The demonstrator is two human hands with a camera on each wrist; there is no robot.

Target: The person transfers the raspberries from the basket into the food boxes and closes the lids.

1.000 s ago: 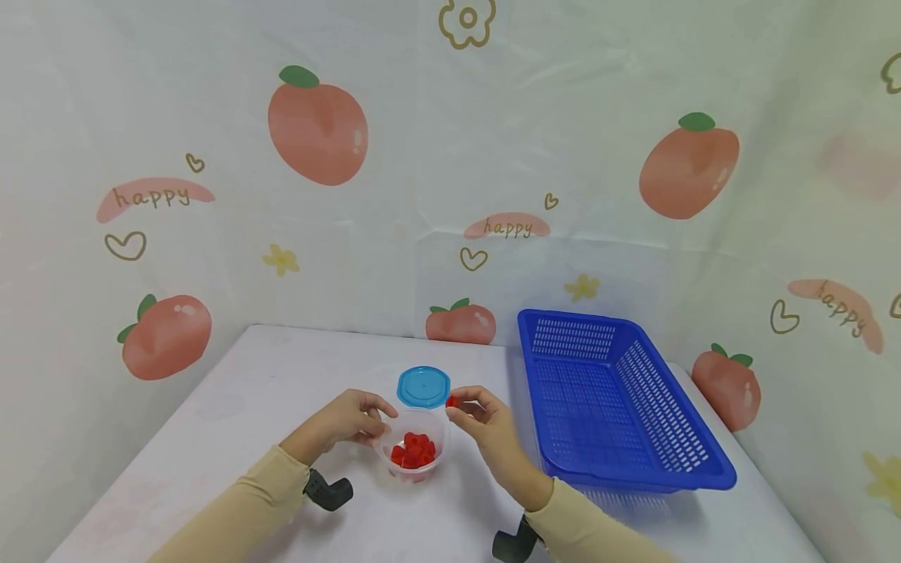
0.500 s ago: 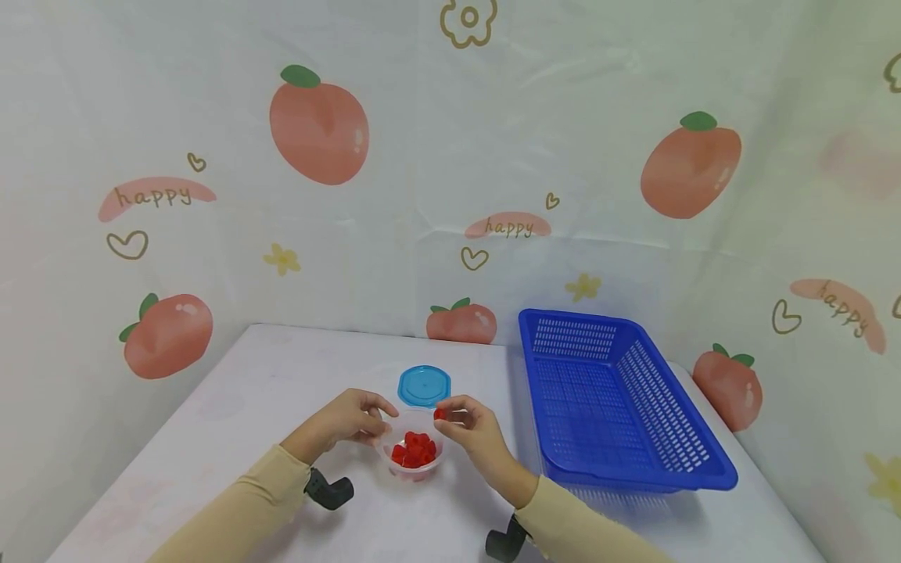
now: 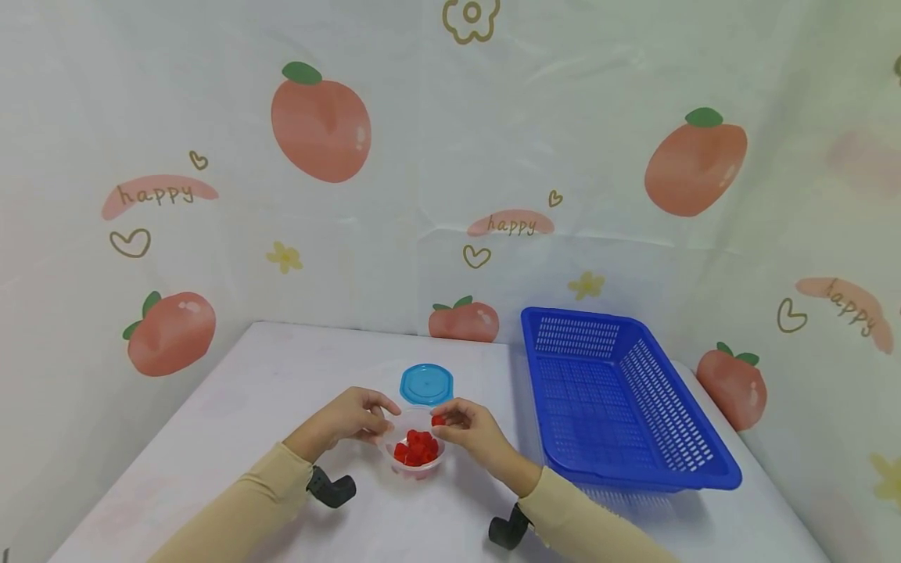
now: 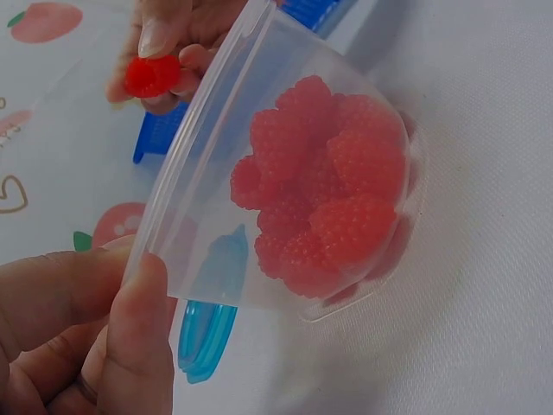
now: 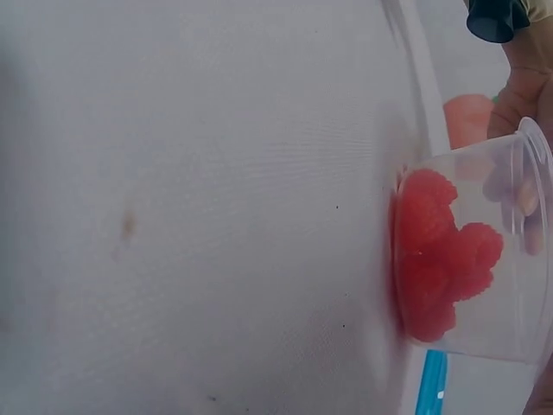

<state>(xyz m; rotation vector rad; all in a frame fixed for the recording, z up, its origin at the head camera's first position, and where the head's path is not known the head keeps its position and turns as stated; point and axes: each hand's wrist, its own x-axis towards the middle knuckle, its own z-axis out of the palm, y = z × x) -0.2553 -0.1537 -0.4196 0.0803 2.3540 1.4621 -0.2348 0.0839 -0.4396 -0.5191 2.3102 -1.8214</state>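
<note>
A clear plastic tub (image 4: 194,251) stands on the white table with several raspberries (image 4: 324,186) heaped in its bottom. My left hand (image 3: 355,414) pinches the tub's rim on its left side, between thumb and fingers. Over the tub's right rim, my right hand (image 3: 468,428) holds a single raspberry (image 4: 153,76) by the fingertips; its hollow end shows in the left wrist view. The right wrist view shows the tub from the side, with the berries (image 5: 441,255) through its wall and the held raspberry out of sight.
Just behind the tub lies a blue lid (image 3: 426,383) flat on the table (image 3: 296,360). A large blue plastic basket (image 3: 598,391) with slotted walls takes up the right side. A fruit-printed cloth (image 3: 394,156) hangs behind the table.
My right hand has moved left and slightly down with the raspberry, from beside the tub to over its right rim. The left hand keeps its grip on the rim.
</note>
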